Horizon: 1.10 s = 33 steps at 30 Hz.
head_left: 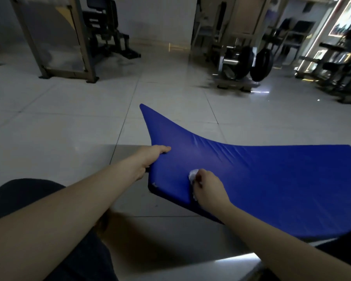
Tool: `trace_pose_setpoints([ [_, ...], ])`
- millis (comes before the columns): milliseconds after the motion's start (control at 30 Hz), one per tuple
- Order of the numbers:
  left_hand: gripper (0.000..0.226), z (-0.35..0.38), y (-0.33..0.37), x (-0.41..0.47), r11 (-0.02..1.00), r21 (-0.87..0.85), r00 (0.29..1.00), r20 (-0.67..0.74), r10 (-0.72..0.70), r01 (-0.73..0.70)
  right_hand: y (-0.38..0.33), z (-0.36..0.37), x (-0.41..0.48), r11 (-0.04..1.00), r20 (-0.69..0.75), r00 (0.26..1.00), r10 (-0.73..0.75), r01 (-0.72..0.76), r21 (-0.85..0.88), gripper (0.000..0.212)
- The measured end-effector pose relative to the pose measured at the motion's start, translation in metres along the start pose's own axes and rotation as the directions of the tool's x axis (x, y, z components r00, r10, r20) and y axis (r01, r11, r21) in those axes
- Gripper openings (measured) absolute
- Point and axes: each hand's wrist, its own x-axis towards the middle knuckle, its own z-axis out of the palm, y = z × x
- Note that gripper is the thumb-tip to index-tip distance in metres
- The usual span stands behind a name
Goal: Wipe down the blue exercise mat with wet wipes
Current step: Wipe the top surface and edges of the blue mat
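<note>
A gym floor, dim light: my left hand (pixel 156 154) grips the short end of the blue mat (pixel 272 179), thumb on top and the other fingers curled out of sight beneath the edge, holding that end up off the tiled floor (pixel 69 118). My right hand (pixel 209 185) is bunched round a crumpled white wet wipe (pixel 193 173), which pokes out just ahead of the knuckles and presses on the mat's upper face close to the near corner.

The mat's far corner, beyond my left thumb, rises to a point, while the stretch to the right of my wiping fingers sags back down toward the floor. From that sag and the creases running off the thumb, I judge it soft, padded and fairly light, with a smooth cover that may slip when damp. The edge grip looks like the sensible hold: it steadies the face under the wipe.

I cannot see the mat's underside or the fingers below it. Its right end is cut off by the frame. A pale fleck at the near corner is too small to identify. The weight plates (pixel 259 63) beyond are blurred.
</note>
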Motion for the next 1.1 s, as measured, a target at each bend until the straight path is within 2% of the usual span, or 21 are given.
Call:
trace_pose_setpoints([
  [67, 0.021, 0.001, 0.004, 0.005, 1.0, -0.004, 1.0, -0.011, -0.001, 0.001, -0.01, -0.006, 0.014, 0.978, 0.017, 0.999, 0.029, -0.032, 0.207, 0.024],
  [167, 0.029, 0.002, 0.004, 0.015, 0.998, -0.051, 0.999, -0.022, -0.039, 0.038, -0.02, -0.013, 0.035, 0.904, 0.097, 0.993, 0.072, -0.106, 0.414, 0.009],
  [300, 0.029, 0.001, 0.007, 0.024, 0.993, -0.089, 0.996, -0.042, -0.076, 0.072, -0.033, -0.019, 0.056, 0.864, 0.203, 0.979, -0.008, -0.095, 0.494, 0.008],
  [400, 0.022, -0.005, 0.016, 0.029, 0.992, -0.086, 0.992, -0.076, -0.099, 0.093, -0.047, -0.028, 0.06, 0.858, 0.261, 0.948, -0.18, 0.022, 0.512, 0.009],
  [500, 0.02, -0.011, 0.025, 0.037, 0.991, -0.066, 0.988, -0.09, -0.124, 0.118, -0.058, -0.032, 0.048, 0.856, 0.285, 0.841, -0.459, 0.333, 0.395, 0.021],
  [600, 0.02, -0.011, 0.03, 0.041, 0.989, -0.005, 0.985, -0.093, -0.146, 0.146, -0.056, -0.032, 0.039, 0.735, 0.246, 0.697, -0.674, 0.597, 0.322, 0.029],
  [767, 0.026, -0.003, 0.026, 0.046, 0.982, 0.097, 0.985, -0.076, -0.153, 0.16, -0.054, -0.021, 0.036, 0.53, 0.287, 0.454, -0.843, 0.789, 0.311, 0.024],
  [867, 0.023, 0.001, 0.028, 0.048, 0.977, 0.15, 0.987, -0.073, -0.145, 0.154, -0.051, -0.014, 0.04, 0.429, 0.256, 0.365, -0.895, 0.862, 0.269, 0.014],
  [1000, 0.016, 0.0, 0.034, 0.049, 0.979, 0.171, 0.99, -0.101, -0.099, 0.115, -0.047, -0.005, 0.065, 0.466, 0.126, 0.449, -0.885, 0.861, 0.206, 0.015],
  [1100, 0.011, 0.0, 0.039, 0.047, 0.98, 0.165, 0.989, -0.11, -0.095, 0.112, -0.041, 0.003, 0.088, 0.573, 0.033, 0.578, -0.815, 0.798, 0.186, 0.016],
])
